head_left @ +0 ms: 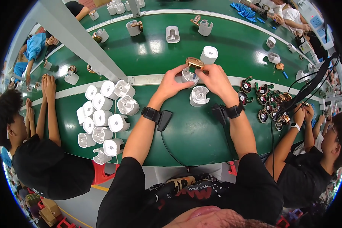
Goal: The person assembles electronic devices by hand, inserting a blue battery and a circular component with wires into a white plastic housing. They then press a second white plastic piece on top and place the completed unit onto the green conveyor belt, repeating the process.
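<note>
My left hand is closed round the side of a white plastic housing near the metal strip across the green table. Above its top sits a round gold-rimmed part, with something dark green beneath it. My right hand pinches this part from the right; its fingertips partly hide the join, so I cannot tell how far the part sits in the housing. Just nearer to me an open white housing stands on the table. Behind my right hand stands another white housing.
Several white housings cluster to my left. At right lies a pile of gold-rimmed parts with wires. A grey metal post rises at left. Beyond the metal strip, housings with gold parts stand spaced apart. Co-workers sit on both sides.
</note>
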`<state>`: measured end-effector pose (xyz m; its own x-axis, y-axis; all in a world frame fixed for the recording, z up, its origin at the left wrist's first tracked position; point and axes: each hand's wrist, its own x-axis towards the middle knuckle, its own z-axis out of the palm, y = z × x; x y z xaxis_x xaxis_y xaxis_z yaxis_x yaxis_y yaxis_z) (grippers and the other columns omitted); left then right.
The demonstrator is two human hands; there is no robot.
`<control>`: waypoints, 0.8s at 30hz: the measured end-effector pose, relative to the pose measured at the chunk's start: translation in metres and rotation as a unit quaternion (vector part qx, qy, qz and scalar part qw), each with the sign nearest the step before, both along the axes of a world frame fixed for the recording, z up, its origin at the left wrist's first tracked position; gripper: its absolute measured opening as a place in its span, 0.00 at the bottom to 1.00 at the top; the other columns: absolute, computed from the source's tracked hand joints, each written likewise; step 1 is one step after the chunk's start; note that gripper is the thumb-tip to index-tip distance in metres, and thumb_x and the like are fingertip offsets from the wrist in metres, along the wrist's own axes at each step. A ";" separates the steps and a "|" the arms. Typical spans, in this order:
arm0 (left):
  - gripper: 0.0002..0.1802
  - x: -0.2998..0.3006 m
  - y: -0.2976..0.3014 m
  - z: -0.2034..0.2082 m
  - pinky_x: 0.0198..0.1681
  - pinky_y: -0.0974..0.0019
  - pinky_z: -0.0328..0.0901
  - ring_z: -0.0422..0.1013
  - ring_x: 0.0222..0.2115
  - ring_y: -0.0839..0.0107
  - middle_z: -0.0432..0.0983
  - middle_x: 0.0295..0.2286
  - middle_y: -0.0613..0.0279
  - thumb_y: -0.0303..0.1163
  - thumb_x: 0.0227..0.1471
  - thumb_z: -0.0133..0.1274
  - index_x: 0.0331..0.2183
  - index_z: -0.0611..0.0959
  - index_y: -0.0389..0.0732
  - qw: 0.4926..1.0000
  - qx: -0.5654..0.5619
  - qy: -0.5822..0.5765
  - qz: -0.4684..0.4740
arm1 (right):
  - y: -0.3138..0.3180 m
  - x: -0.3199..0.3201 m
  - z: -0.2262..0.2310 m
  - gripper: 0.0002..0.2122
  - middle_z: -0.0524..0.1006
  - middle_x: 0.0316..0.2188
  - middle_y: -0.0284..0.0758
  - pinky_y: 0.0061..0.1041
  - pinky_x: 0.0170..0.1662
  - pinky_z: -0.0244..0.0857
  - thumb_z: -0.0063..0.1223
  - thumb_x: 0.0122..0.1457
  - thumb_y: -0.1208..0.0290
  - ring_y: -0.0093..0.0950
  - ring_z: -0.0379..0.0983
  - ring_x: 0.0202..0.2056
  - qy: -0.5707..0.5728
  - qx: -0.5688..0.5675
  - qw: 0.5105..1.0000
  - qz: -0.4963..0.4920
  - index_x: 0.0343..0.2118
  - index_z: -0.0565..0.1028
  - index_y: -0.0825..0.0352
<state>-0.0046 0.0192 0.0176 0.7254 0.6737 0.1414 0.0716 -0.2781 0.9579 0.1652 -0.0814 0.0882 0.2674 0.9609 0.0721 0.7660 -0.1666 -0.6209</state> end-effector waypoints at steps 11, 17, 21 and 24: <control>0.33 0.003 0.005 -0.003 0.47 0.64 0.68 0.75 0.42 0.66 0.79 0.42 0.53 0.31 0.39 0.68 0.49 0.76 0.32 0.979 0.054 -0.113 0.161 | 0.002 0.011 -0.007 0.20 0.79 0.40 0.45 0.32 0.43 0.69 0.56 0.56 0.67 0.37 0.76 0.36 0.081 0.082 0.988 0.103 0.51 0.74 0.66; 0.35 -0.020 0.034 -0.011 0.54 0.58 0.61 0.67 0.48 0.60 0.72 0.46 0.52 0.28 0.42 0.64 0.53 0.71 0.34 0.902 0.089 -0.075 0.417 | 0.046 0.058 -0.018 0.30 0.72 0.54 0.45 0.33 0.54 0.65 0.58 0.54 0.66 0.42 0.71 0.48 -0.099 0.170 0.979 0.048 0.61 0.65 0.62; 0.34 -0.019 0.029 -0.005 0.56 0.52 0.55 0.61 0.50 0.48 0.64 0.49 0.45 0.25 0.42 0.60 0.53 0.69 0.35 0.809 0.245 -0.040 0.532 | 0.068 0.057 -0.016 0.32 0.67 0.57 0.48 0.34 0.55 0.64 0.59 0.53 0.66 0.44 0.69 0.50 -0.139 -0.026 0.986 0.085 0.63 0.62 0.61; 0.33 -0.013 0.016 0.009 0.57 0.51 0.51 0.57 0.51 0.46 0.59 0.50 0.44 0.22 0.43 0.55 0.53 0.67 0.36 0.786 0.306 -0.037 0.536 | 0.085 0.037 0.021 0.32 0.67 0.56 0.50 0.35 0.55 0.64 0.58 0.52 0.68 0.45 0.68 0.52 -0.193 -0.029 0.979 0.056 0.62 0.62 0.61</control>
<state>-0.0178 0.0349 0.0269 -0.2370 0.6814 0.6925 0.5294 -0.5070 0.6801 0.2019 0.0039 0.1092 0.1242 0.9880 0.0916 0.9571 -0.0949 -0.2736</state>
